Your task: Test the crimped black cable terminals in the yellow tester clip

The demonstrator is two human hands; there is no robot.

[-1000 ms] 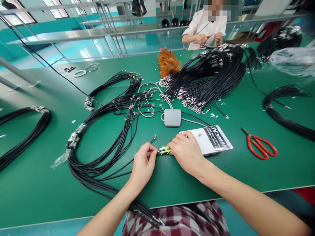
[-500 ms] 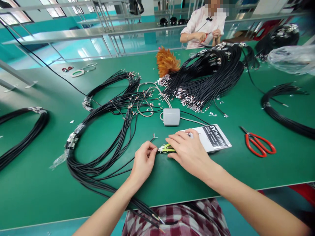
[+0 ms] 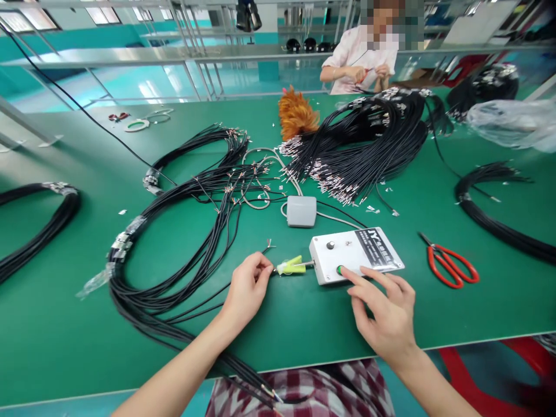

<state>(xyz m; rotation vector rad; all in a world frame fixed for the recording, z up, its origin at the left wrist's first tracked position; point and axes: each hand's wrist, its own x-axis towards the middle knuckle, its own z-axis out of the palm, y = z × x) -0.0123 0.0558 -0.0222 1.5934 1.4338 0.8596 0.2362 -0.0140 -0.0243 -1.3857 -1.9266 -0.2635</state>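
My left hand [image 3: 251,282] pinches the end of a black cable [image 3: 219,288] whose wires run into a yellow-green clip [image 3: 292,265]. That clip sits on a metal shaft coming out of a white control box [image 3: 336,255] with a dark label, a black knob and a small switch. With its index finger, my right hand [image 3: 384,307] touches the green button [image 3: 340,270] on the box. The other fingers of that hand are spread and hold nothing. My left fingers hide the exact cable tip.
A grey adapter [image 3: 301,211] lies behind the box. Red-handled scissors [image 3: 452,263] rest at right. Coiled black cables [image 3: 125,246] spread at left, and a large cable pile [image 3: 369,145] lies at the back beside an orange feather duster [image 3: 297,113]. Across the table sits a person [image 3: 362,58].
My right hand has left the yellow-green clip and moved right and toward me, its index finger now on the green button. My left hand keeps its pinch on the cable.
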